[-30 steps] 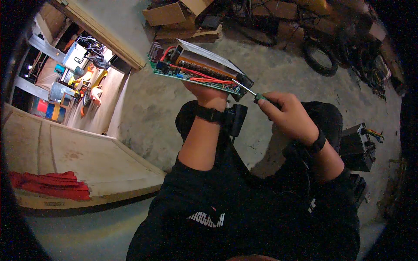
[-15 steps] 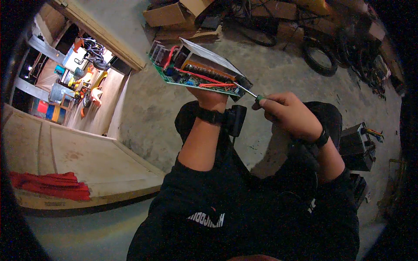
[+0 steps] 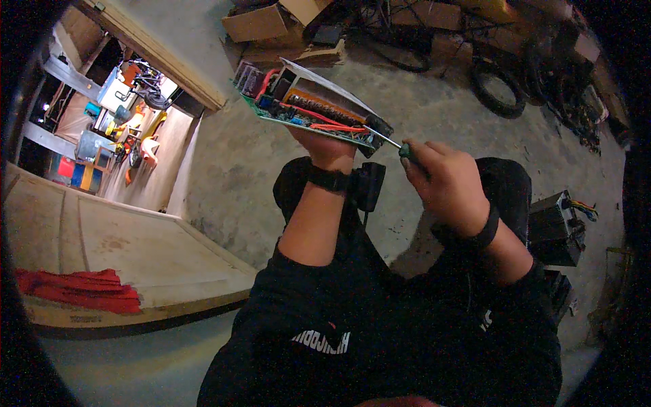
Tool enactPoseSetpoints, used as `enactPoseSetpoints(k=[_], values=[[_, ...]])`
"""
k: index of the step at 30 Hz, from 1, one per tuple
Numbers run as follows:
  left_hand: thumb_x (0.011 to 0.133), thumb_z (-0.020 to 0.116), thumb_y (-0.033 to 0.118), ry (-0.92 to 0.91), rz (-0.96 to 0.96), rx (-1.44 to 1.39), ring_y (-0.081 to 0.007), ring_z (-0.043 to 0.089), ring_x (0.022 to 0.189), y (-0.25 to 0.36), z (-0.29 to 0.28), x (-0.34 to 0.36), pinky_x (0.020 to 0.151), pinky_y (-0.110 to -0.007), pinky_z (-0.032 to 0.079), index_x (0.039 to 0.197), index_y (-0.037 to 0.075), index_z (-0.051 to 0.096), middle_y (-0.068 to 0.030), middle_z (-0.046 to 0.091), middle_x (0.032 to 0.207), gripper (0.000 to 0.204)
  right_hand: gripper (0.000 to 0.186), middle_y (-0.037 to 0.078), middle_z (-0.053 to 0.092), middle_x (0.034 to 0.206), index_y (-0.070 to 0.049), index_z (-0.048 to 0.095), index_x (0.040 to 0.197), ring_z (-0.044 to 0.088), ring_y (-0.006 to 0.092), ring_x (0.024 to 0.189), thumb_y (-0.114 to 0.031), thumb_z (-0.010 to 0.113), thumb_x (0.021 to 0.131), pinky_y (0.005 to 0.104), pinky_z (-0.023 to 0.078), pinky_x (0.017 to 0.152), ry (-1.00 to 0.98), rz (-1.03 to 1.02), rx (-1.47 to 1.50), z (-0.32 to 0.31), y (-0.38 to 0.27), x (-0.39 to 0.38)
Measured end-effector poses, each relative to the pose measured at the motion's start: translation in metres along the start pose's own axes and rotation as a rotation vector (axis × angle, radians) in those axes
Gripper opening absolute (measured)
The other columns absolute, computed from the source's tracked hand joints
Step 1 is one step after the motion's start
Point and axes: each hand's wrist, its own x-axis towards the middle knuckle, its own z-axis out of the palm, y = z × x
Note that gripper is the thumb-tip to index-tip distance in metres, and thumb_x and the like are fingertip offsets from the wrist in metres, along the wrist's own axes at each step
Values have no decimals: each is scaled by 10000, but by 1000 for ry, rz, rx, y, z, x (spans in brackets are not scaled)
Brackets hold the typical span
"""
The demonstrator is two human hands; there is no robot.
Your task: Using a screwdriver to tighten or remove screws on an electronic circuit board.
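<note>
The head view looks down on a person seated low over a bare concrete floor (image 3: 258,169), dark sleeves and trousers filling the lower half of the picture. The left hand (image 3: 330,146), with a black band at the wrist, is raised and holds a green circuit board (image 3: 308,108) from underneath; its fingers are closed around the board's near edge, mostly hidden by the board itself. The board sits above the person's knees, tilted, its upper face crowded with red wires, dark blocks and an orange strip, with a pale flat sheet standing along its far side. The right hand (image 3: 447,180), also banded at the wrist, is curled tight around the green handle of a screwdriver (image 3: 393,144), fingers clamped together on it; the thin metal shaft runs up and left, and its tip meets the board's right end near a black part. The 2 hands are close together, with only the screwdriver's shaft between them. To the left lies a low wooden platform (image 3: 135,251) with a red cloth (image 3: 78,290) bunched on its near corner. Cardboard boxes (image 3: 261,24) sit at the top by the wall, a dark tyre (image 3: 498,91) lies further right, and a black box with coloured wires (image 3: 556,227) stands just beside the right knee.
</note>
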Motion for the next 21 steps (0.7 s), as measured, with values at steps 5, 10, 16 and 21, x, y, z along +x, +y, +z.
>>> enactPoseSetpoints(k=[5, 10, 16, 21], values=[[830, 375, 704, 191, 33, 115, -280, 529, 1067, -6, 0, 8, 910, -454, 478, 1239, 162, 462, -78, 524, 1193, 685, 265, 199, 588, 694, -21, 618, 940, 576, 411, 634, -275, 557, 902, 469, 451, 582, -49, 0, 157, -5, 1, 7], [829, 380, 702, 164, 34, 106, -289, 521, 1083, -8, -5, 10, 904, -473, 473, 1237, 172, 474, -73, 508, 1226, 675, 400, 226, 595, 730, 32, 583, 840, 548, 386, 656, -331, 461, 956, 415, 446, 626, -353, 416, 509, -6, 7, 8], [924, 359, 579, 139, 47, 5, -220, 568, 1009, -2, 5, 2, 857, -399, 512, 1177, 142, 493, -56, 545, 1129, 523, 274, 204, 594, 747, 27, 597, 828, 563, 407, 721, -240, 572, 886, 455, 448, 652, -52, 70, 145, -5, 3, 5], [925, 339, 580, 151, 9, -1, -223, 564, 995, 0, 12, 1, 859, -404, 507, 1163, 147, 499, -56, 547, 1101, 519, 245, 191, 595, 748, 16, 615, 860, 571, 394, 724, -228, 596, 868, 447, 460, 651, -14, 52, 110, -3, 1, 3]])
